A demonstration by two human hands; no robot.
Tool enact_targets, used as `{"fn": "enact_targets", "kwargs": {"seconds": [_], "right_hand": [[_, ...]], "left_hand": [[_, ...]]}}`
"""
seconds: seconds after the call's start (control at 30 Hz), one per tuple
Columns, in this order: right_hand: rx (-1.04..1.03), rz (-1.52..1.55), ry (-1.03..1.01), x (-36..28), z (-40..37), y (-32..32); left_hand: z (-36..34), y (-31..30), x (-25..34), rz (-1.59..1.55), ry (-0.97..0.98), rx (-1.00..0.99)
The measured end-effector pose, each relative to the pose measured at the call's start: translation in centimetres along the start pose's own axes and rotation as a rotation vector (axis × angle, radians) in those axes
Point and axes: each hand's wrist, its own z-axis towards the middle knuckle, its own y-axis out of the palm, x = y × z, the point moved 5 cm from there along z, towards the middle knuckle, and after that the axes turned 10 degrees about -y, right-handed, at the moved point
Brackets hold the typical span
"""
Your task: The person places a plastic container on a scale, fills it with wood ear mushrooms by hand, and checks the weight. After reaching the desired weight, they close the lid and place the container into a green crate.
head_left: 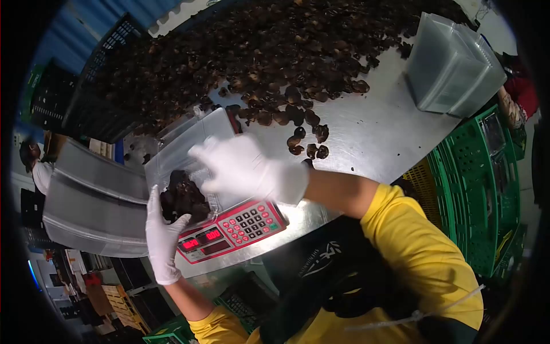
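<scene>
My left hand, in a white glove, grips the near left side of a clear plastic box, with the thumb in front and the fingers along the side. Inside the box lies a clump of dark brown mushroom-like pieces. The box rests on a red and white digital scale with a keypad and lit red digits. My right hand, also gloved, is over the far right part of the box, blurred, with its thumb and fingers apart and nothing visible in them. Its palm side is hidden.
A wide heap of the same dark pieces covers the back of the metal table. Stacked clear boxes stand at the right and left. Green crates are beside the table. People are partly visible at both sides.
</scene>
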Motion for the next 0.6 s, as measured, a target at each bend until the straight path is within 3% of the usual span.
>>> {"fn": "enact_targets", "kwargs": {"seconds": [0.03, 0.07, 0.1, 0.17, 0.23, 0.3, 0.37, 0.4, 0.43, 0.5, 0.53, 0.6], "right_hand": [[0.032, -0.047, 0.03, 3.1, -1.3, -1.1], [0.016, -0.103, 0.137, 6.3, -2.6, -2.4], [-0.007, -0.14, 0.269, 10.1, -4.2, -3.3], [-0.225, -0.191, 0.486, 16.0, -7.7, -4.7], [-0.334, -0.282, 0.614, 19.5, -10.8, -4.6], [-0.344, -0.237, 0.528, 19.4, -13.3, -3.5], [-0.355, 0.047, 0.535, 18.1, -14.2, -4.0], [-0.331, 0.035, 0.546, 18.5, -14.0, -4.2], [-0.334, 0.034, 0.539, 19.0, -13.4, -4.2], [-0.022, -0.129, 0.511, 20.4, -11.7, -5.2], [0.095, -0.219, 0.397, 21.2, -11.0, -4.5], [0.084, -0.278, 0.324, 22.2, -9.8, -2.8]], "left_hand": [[-0.6, -0.6, 0.9, 0.053, 0.091, 0.076], [-1.2, -0.9, 1.4, -0.168, -0.227, -0.003], [-1.9, -1.6, 2.5, -0.055, -0.04, 0.167], [-3.1, -1.7, 5.1, 0.011, 0.086, 0.363], [-4.9, 0.8, 10.3, -0.177, 0.123, 0.227], [-6.0, 6.6, 13.7, -0.141, 0.358, -0.009], [-6.3, 13.0, 16.3, -0.185, 0.413, -0.28], [-6.2, 16.3, 16.7, -0.103, 0.355, -0.334], [-6.3, 19.1, 16.4, -0.124, 0.404, -0.279], [-5.8, 22.6, 16.8, -0.047, 0.352, -0.23], [-5.7, 23.2, 17.1, -0.043, 0.35, -0.224], [-6.1, 24.2, 17.4, -0.046, 0.355, -0.277]]}}
